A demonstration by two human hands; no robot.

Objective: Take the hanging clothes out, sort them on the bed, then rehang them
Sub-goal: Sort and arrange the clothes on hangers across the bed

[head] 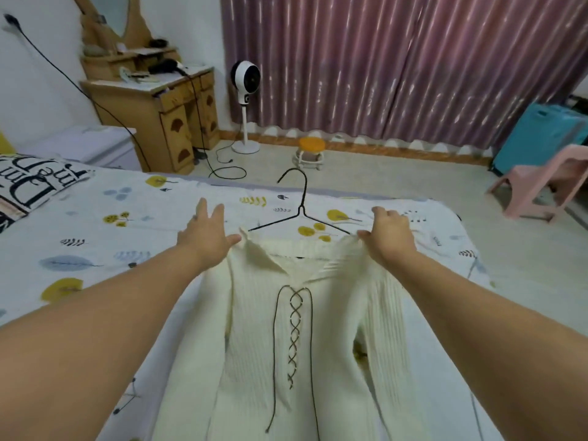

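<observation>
A cream ribbed knit top [264, 338] with dark crossed lacing down its front lies flat on the bed [95, 249]. A black wire hanger [300, 214] sticks out of its neckline, hook pointing away from me. My left hand [206, 237] hovers at the top's left shoulder with fingers spread and the thumb touching the collar. My right hand [386, 238] pinches the fabric at the right shoulder, fingers curled.
A lettered pillow [28, 186] lies at the bed's left. Beyond the bed stand a wooden dressing table [165, 106], a white fan [245, 100], a small orange stool [310, 152], a pink chair [541, 186] and a teal suitcase [537, 135]. Pink curtains cover the far wall.
</observation>
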